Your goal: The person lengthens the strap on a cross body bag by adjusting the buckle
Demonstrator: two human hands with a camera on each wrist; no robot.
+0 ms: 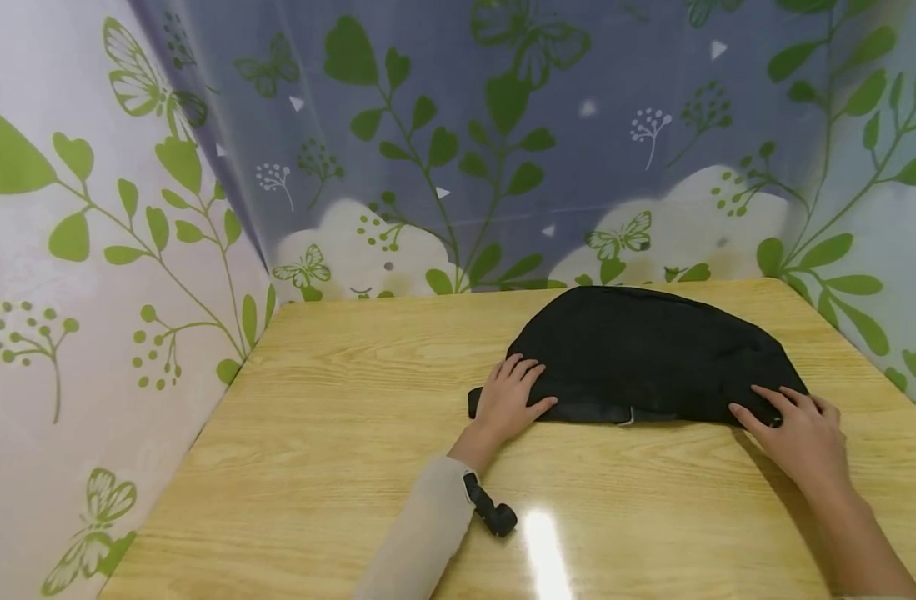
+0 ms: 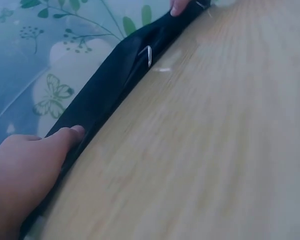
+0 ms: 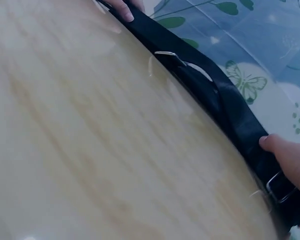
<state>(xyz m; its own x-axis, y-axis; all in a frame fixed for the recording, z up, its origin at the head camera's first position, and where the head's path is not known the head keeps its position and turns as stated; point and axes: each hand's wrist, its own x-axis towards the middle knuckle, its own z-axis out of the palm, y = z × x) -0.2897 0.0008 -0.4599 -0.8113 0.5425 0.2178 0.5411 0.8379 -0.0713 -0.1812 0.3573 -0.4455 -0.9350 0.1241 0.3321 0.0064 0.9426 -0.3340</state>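
Observation:
A black half-moon fabric bag (image 1: 645, 354) lies on the table with its straight side toward me and its curve toward the back. My left hand (image 1: 508, 398) rests on its left end, fingers spread over the cloth and thumb along the front edge. On the right end lies my right hand (image 1: 806, 437), its fingers also spread. A black strap (image 3: 235, 117) runs along the straight side. Midway on that side a metal piece (image 2: 149, 56) sticks out. In the right wrist view a metal slider buckle (image 3: 281, 186) sits below my right thumb.
The wood-grain table (image 1: 315, 467) stretches around the bag. A printed curtain (image 1: 427, 167) with leaves and butterflies stands along the back and both sides. A black wrist strap (image 1: 495, 510) hangs from my left sleeve (image 1: 427, 525).

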